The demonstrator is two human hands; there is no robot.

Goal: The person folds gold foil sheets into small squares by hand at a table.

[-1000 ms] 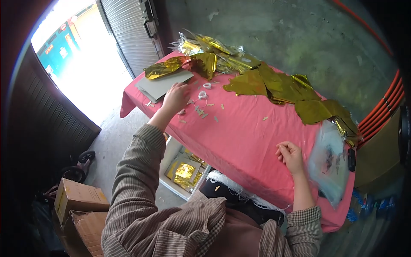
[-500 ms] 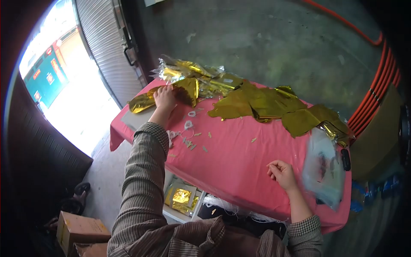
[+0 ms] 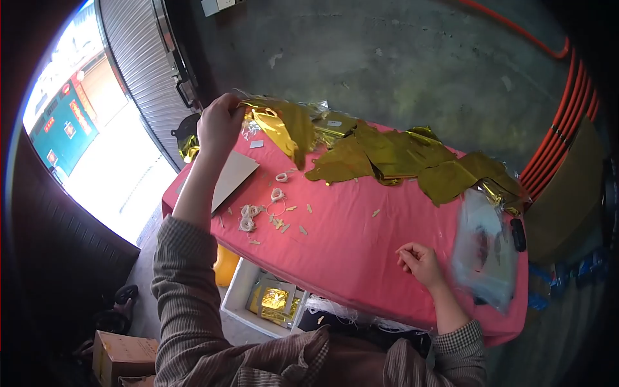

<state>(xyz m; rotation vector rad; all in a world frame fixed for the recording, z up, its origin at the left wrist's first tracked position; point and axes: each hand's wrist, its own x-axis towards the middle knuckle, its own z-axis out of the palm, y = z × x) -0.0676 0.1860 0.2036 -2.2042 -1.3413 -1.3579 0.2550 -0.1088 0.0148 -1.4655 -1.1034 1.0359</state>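
My left hand [image 3: 220, 126] is raised over the far left end of the table, its fingers closed on a flat gold foil balloon [image 3: 284, 126]. Gold foil shows on both sides of the hand, and the fingertips are partly hidden. Below it a grey flat board [image 3: 233, 179] lies on the pink cloth [image 3: 342, 238]. My right hand [image 3: 419, 263] hovers at or rests on the right part of the cloth, fingers curled in, with nothing visible in them. Beside it is a stack of clear plastic bags [image 3: 480, 251]. More flat gold foil balloons [image 3: 403, 155] spread along the back edge.
White ribbon coils [image 3: 248, 216] and several small pale tabs [image 3: 278, 224] lie on the left half of the cloth. A black marker-like object [image 3: 518, 235] is at the right edge. Below stands a white bin [image 3: 235, 303] with gold packets; a cardboard box [image 3: 126, 355] sits lower left.
My left hand has lifted up and leftward with the gold foil balloon, uncovering more of the grey board. My right hand has barely moved. The view has shifted slightly.
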